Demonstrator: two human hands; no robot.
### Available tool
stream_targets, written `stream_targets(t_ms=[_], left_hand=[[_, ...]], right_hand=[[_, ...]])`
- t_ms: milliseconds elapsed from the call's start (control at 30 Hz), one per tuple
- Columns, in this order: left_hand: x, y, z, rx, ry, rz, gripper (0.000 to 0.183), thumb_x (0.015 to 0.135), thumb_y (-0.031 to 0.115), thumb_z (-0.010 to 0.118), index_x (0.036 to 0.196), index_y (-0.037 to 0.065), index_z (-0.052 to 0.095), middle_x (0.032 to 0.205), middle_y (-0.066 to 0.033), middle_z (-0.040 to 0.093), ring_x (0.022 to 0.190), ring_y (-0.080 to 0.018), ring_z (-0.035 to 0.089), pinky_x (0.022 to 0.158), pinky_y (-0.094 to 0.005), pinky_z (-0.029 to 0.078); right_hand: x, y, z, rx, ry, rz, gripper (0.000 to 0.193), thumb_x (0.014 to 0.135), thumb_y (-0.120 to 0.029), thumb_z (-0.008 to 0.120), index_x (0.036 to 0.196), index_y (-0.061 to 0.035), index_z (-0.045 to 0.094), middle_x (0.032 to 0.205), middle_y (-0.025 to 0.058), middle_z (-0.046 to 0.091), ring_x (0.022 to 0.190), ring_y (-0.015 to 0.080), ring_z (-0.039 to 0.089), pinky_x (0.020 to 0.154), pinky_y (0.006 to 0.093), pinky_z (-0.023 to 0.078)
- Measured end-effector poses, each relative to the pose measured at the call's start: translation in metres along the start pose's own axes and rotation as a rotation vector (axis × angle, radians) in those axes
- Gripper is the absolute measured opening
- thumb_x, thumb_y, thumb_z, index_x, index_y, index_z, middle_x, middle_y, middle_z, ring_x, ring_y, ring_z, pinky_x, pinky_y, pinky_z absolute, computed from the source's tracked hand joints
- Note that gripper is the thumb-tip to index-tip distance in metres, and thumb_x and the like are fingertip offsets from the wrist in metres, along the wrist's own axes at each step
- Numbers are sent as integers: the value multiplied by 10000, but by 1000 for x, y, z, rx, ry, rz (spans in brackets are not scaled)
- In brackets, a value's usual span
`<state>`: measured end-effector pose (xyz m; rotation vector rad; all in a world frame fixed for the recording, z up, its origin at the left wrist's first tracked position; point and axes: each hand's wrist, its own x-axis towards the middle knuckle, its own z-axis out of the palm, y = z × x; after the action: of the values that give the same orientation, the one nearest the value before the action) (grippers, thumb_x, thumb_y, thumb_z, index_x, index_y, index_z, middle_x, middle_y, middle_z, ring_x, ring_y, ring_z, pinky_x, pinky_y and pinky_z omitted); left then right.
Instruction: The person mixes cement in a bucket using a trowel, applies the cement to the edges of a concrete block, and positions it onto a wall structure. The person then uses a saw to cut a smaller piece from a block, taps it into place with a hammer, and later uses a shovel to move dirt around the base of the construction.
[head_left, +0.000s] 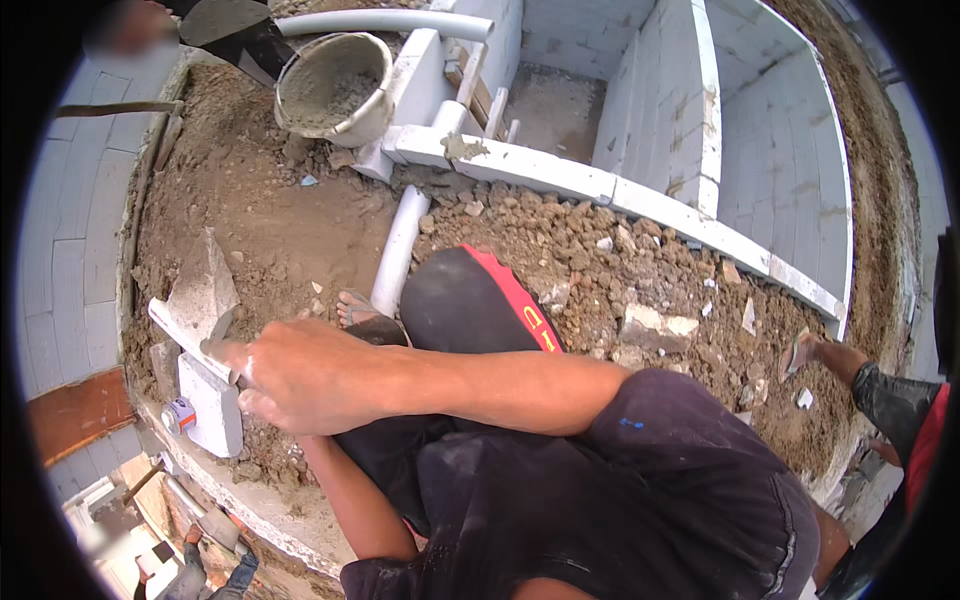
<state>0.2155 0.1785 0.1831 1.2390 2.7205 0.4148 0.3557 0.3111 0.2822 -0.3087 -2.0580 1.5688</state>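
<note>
My right arm reaches across my body to the left. My right hand [318, 378] is closed, its fingers bent over the near end of a narrow white pipe [180, 330]. The pipe slants up and left from my fingertips. My left forearm [358, 495] comes up from below, and its hand is hidden behind my right one. Beneath the pipe stands a white block [215, 415], with a small white and purple can [178, 415] beside it. A broken slab of grey concrete [205, 285] lies just beyond the pipe.
A thicker white pipe [402, 250] comes out of the soil ahead, near my foot. Farther off are a bucket of mortar [335, 88] and white block walls [560, 175]. Rubble [655, 328] covers the ground at right. Another person's leg [845, 362] is at far right.
</note>
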Motion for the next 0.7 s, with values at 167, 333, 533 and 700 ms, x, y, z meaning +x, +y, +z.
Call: stream_targets(t_ms=[167, 333, 533, 700], left_hand=[[32, 31, -10, 77, -67, 113, 411, 888, 474, 710, 1161, 173, 772, 952, -245, 727, 896, -430, 700, 805, -489, 552], [31, 44, -16, 32, -188, 23, 428, 891, 465, 707, 1178, 154, 766, 1075, -192, 743, 1007, -399, 699, 885, -459, 548], [35, 86, 6, 94, -203, 145, 411, 926, 452, 677, 1186, 145, 759, 1046, -200, 741, 985, -405, 700, 860, -467, 546], [62, 45, 8, 63, -321, 242, 426, 982, 432, 630, 1231, 105, 740, 1057, -200, 749, 948, -351, 725, 863, -450, 536]], right_hand=[[40, 65, -134, 115, 397, 297, 785, 928, -104, 535, 1548, 166, 136, 675, 115, 678, 618, 189, 667, 605, 344, 536], [132, 77, -208, 23, 554, 293, 878, 932, -82, 601, 1600, 76, 54, 723, 58, 635, 557, 120, 567, 458, 279, 449], [63, 46, -188, -74, 378, 34, 662, 941, -170, 634, 1525, 45, 406, 739, 74, 644, 632, 128, 599, 574, 294, 508], [-123, 76, -79, -255, 711, 26, 261, 883, -99, 696, 1129, -17, 726, 978, 163, 700, 934, 328, 677, 828, 393, 551]])
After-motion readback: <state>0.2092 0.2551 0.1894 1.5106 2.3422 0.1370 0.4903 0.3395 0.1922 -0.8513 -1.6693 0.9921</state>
